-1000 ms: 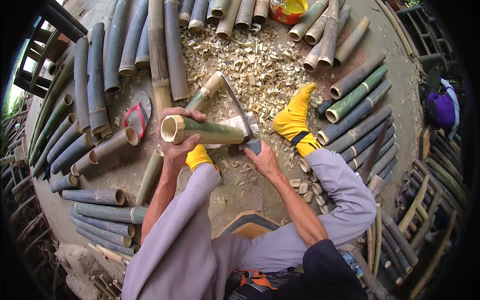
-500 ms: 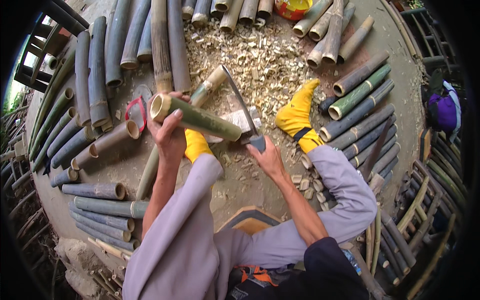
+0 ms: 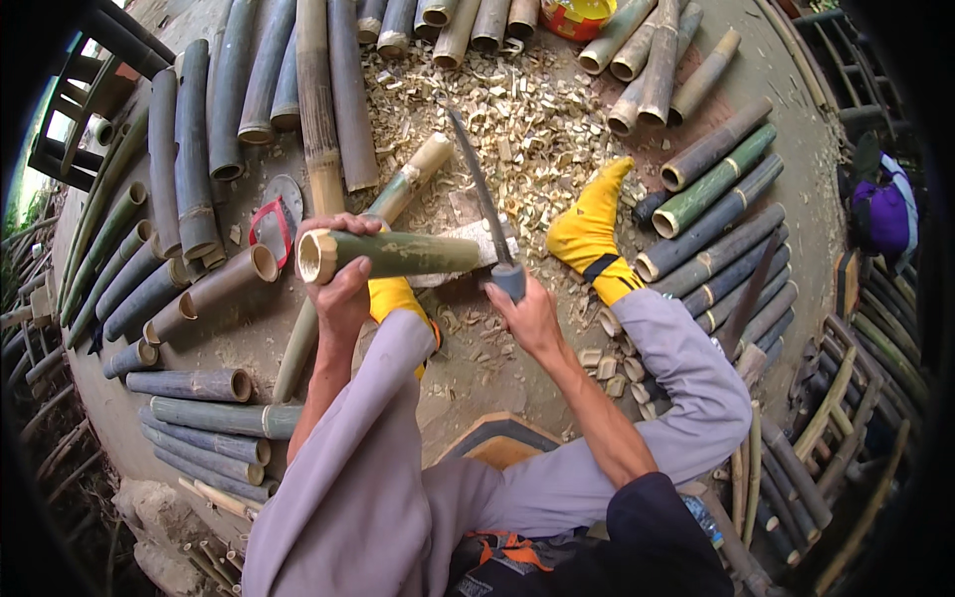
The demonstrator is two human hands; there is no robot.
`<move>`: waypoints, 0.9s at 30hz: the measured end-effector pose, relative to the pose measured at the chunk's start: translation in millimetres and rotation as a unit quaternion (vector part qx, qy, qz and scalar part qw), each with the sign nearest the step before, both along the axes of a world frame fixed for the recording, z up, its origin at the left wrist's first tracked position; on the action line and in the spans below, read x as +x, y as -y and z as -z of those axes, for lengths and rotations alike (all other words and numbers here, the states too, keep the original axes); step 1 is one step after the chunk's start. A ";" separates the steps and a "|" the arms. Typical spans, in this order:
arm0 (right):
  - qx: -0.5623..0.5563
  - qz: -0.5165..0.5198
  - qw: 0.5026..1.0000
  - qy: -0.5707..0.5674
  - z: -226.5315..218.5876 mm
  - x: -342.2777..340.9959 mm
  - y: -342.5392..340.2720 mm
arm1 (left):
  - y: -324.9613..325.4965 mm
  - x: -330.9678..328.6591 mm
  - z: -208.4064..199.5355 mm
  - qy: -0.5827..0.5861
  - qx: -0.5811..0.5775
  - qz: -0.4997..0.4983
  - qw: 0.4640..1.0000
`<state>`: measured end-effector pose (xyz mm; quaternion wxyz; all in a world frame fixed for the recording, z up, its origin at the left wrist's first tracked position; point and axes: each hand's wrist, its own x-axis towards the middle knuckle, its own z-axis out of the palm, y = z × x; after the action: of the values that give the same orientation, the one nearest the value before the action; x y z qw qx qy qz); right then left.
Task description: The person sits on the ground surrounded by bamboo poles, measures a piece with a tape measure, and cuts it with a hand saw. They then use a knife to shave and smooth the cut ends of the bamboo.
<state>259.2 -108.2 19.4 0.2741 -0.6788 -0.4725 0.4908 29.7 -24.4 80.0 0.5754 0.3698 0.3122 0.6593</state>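
Note:
My left hand (image 3: 341, 289) is closed around the near end of a short green bamboo tube (image 3: 413, 255), whose pale cut opening faces left. The tube lies nearly level, its far end pointing right. In my right hand (image 3: 530, 313) is the grey handle of a long-bladed knife (image 3: 479, 189). The dark blade points up and away, to the right of the tube and apart from it. Just beyond the tube sit a pale block (image 3: 481, 242) and a slanting bamboo piece (image 3: 410, 179).
A heap of wood chips (image 3: 502, 109) spreads ahead. Bamboo tubes (image 3: 194, 397) lie along the left, and more tubes (image 3: 721, 234) along the right. A second blade (image 3: 748, 298) rests on the right ones. My feet wear yellow socks (image 3: 587, 227). A red-and-yellow bucket (image 3: 577, 17) stands far off.
The bamboo tube has turned from a downward slant to nearly level, its left end dropping slightly. The knife tip has swung a little toward me, and my right hand moved slightly.

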 end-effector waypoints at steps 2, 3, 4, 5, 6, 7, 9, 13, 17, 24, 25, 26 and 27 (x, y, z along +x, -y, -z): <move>0.134 0.020 0.991 0.014 -36.9 -7.2 -3.1 | 6.3 -9.7 6.9 -0.018 0.007 0.027 0.999; 0.203 0.034 0.978 0.021 -44.8 -10.4 -4.0 | 7.0 -12.9 8.7 -0.035 0.016 0.032 0.999; 0.241 0.035 0.970 -0.001 -42.0 -11.4 -3.2 | 3.4 -14.4 9.3 -0.051 0.031 0.038 0.998; 0.161 0.002 0.986 0.038 -26.1 -9.6 -1.2 | 2.6 -12.9 8.9 -0.063 0.043 0.046 0.996; 0.081 -0.030 0.993 0.075 1.7 -6.5 0.4 | 2.0 -10.5 8.3 -0.056 0.039 0.052 0.996; 0.004 -0.062 0.992 0.112 21.9 -3.6 -0.7 | 0.2 -7.9 8.1 -0.050 0.035 0.055 0.997; -0.003 -0.023 0.999 0.035 28.8 3.5 -6.3 | -3.1 -11.5 7.9 -0.045 0.030 0.058 0.997; 0.006 -0.009 1.000 0.005 -10.9 0.0 -14.2 | 1.9 -20.5 5.2 -0.033 -0.006 0.046 0.998; 0.181 0.008 0.983 0.015 -27.3 -11.2 -1.1 | 7.5 -18.8 0.7 -0.010 -0.034 0.040 0.999; -0.059 -0.047 0.996 0.050 24.3 11.2 1.2 | 9.2 -19.1 -0.9 -0.015 -0.014 0.047 0.999; -0.021 -0.031 0.998 0.041 6.6 8.7 -3.1 | 7.4 -19.5 -0.3 -0.023 -0.012 0.042 0.999; 0.017 -0.015 0.999 0.032 -13.7 4.9 -6.1 | 8.2 -20.6 4.6 -0.039 0.005 0.047 0.998; 0.041 0.005 0.999 0.023 -31.1 1.3 -0.2 | 12.4 -21.4 6.8 -0.041 -0.003 0.053 0.998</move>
<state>260.5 -108.0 50.6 0.2935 -0.6801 -0.4952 0.4539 8.3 -36.8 73.2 0.5972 0.4107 0.3173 0.6116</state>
